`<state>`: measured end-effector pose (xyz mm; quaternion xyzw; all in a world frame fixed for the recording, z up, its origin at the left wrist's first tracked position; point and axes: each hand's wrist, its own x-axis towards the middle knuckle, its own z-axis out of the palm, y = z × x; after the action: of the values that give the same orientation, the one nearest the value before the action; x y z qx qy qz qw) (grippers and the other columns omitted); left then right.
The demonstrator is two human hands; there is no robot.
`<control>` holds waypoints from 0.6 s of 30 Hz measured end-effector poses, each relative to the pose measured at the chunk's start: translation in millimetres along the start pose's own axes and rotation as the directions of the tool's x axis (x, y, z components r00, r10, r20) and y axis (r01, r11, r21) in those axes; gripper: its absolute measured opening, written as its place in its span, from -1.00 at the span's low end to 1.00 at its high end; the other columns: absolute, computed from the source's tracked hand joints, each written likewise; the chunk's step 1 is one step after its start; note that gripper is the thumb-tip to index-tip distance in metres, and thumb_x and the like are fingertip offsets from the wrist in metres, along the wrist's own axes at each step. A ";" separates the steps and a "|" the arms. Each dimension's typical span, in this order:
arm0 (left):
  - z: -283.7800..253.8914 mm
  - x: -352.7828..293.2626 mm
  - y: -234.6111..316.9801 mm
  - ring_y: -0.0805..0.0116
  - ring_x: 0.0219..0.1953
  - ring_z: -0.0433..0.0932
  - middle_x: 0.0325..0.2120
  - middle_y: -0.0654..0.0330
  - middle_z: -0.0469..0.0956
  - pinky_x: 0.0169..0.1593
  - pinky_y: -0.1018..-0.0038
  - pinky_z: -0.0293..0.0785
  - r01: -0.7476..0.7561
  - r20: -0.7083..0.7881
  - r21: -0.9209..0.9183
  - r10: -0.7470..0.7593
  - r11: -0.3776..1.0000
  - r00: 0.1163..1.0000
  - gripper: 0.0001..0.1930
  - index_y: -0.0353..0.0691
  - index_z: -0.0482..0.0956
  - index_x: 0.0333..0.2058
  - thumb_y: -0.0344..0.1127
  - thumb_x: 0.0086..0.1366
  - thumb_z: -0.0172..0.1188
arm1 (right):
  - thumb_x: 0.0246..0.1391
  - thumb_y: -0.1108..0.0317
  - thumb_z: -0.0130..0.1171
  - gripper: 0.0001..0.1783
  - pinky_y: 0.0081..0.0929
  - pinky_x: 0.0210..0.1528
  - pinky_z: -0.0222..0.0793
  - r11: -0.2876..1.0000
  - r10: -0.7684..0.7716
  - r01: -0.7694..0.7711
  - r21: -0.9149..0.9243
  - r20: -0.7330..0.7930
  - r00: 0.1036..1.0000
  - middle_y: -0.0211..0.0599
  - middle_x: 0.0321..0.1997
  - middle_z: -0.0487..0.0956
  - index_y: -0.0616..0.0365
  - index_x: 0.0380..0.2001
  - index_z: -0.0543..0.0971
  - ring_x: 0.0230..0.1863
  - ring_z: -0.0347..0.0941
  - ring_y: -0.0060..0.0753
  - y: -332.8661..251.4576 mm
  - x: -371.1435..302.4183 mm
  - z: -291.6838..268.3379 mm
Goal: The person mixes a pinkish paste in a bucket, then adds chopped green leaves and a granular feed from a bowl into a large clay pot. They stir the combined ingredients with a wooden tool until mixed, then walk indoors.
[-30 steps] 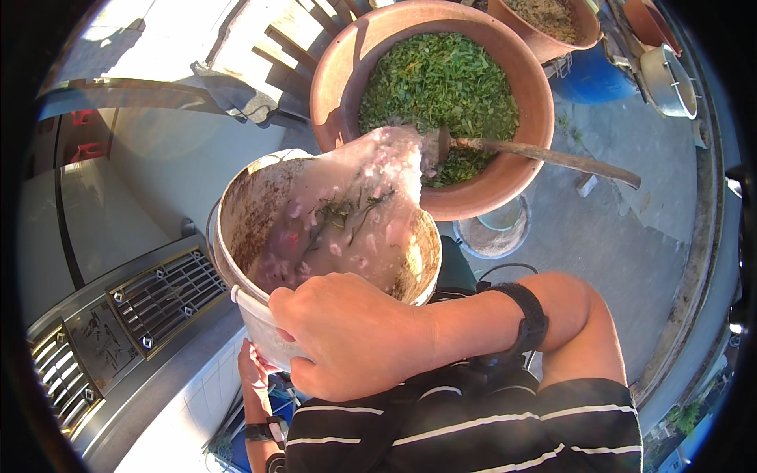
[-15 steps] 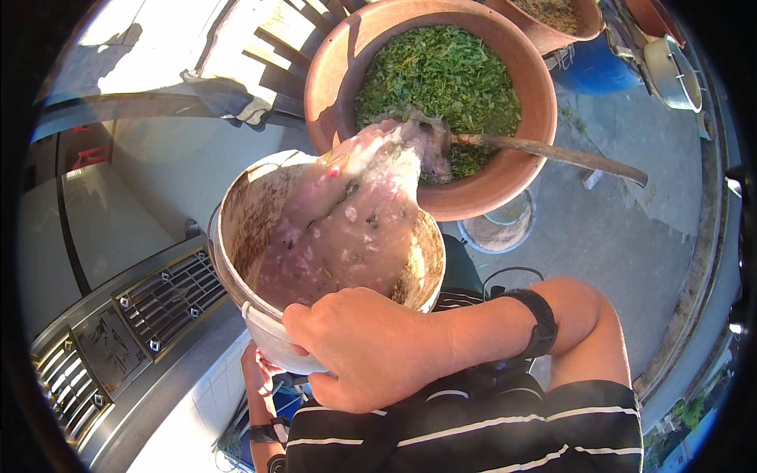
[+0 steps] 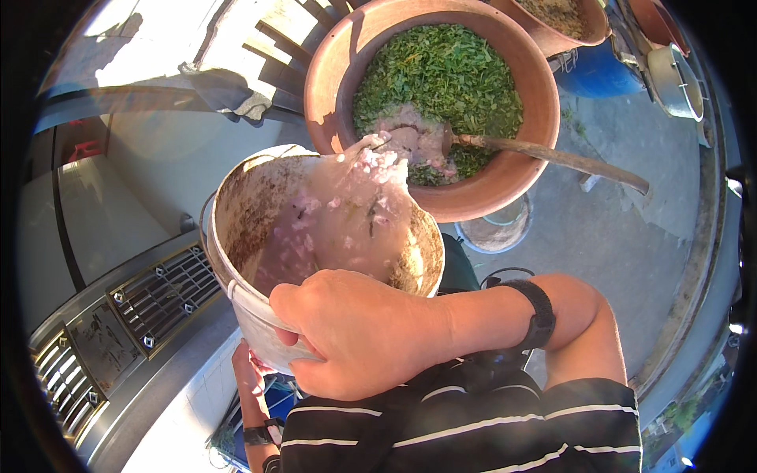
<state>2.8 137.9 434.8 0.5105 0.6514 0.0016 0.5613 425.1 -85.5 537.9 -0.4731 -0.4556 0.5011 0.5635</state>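
A white bucket, stained brown inside, is tipped away from me. Cloudy pinkish slop with pale lumps runs over its far lip into a big terracotta-coloured tub. My right hand grips the bucket's near rim, thumb and fingers closed around it. Lower left, my left hand supports the bucket near its base; the bucket partly hides those fingers. Chopped green leaves fill much of the tub. A tool's wooden handle rests across the tub's right rim, its head partly covered by slop.
A second tub holding brownish meal, a blue barrel and a pale pail stand far right. Beside the big tub sits a small round basin on concrete. A metal grille door lies to the left.
The slop stream over the lip has thinned, and the slop level in the bucket looks lower. Bucket and both hands have shifted slightly left.
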 end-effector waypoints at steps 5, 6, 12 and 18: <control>4.2 0.1 7.0 0.29 -0.61 0.57 -0.53 0.13 0.57 -0.61 0.36 0.56 -0.029 -0.041 0.014 0.030 0.999 0.999 -0.55 -0.25 0.49 -0.23 0.06 0.41 -0.13 | -0.18 0.44 0.14 -0.76 -0.20 -0.51 0.37 1.000 -0.019 0.020 0.024 -0.031 0.999 -0.01 -0.66 0.50 0.41 -0.44 0.41 -0.59 0.50 0.00 -0.2 3.5 0.6; 6.9 -0.4 8.7 0.29 -0.62 0.57 -0.54 0.13 0.56 -0.61 0.36 0.56 -0.033 -0.052 0.017 0.034 0.999 0.998 -0.56 -0.25 0.49 -0.24 0.05 0.42 -0.13 | -0.18 0.44 0.14 -0.76 -0.21 -0.51 0.37 1.000 -0.018 0.019 0.014 -0.031 0.999 -0.02 -0.67 0.49 0.41 -0.44 0.41 -0.60 0.50 -0.02 -0.3 3.8 1.0; 27.3 -6.6 15.5 0.30 -0.70 0.54 -0.61 0.13 0.55 -0.66 0.38 0.55 -0.078 -0.103 0.008 0.079 0.997 0.992 -0.57 -0.27 0.49 -0.31 0.00 0.45 -0.16 | -0.20 0.42 0.18 -0.75 -0.23 -0.48 0.39 0.998 -0.011 0.006 -0.069 -0.069 0.998 -0.05 -0.66 0.50 0.40 -0.45 0.43 -0.57 0.51 -0.03 -2.5 5.7 6.9; 38.6 16.0 -12.4 0.37 -0.67 0.56 -0.56 0.15 0.59 -0.67 0.43 0.55 -0.078 -0.023 -0.074 0.077 0.994 0.997 -0.57 -0.27 0.52 -0.30 0.00 0.42 -0.13 | -0.20 0.41 0.18 -0.76 -0.32 -0.48 0.36 0.980 0.077 -0.089 -0.179 -0.069 0.995 -0.13 -0.65 0.48 0.37 -0.45 0.45 -0.59 0.48 -0.18 -15.5 13.5 18.9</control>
<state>25.4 120.6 401.7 0.5140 0.6363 0.0528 0.5727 409.5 -71.4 556.3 -0.5564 -0.4618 0.4657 0.5102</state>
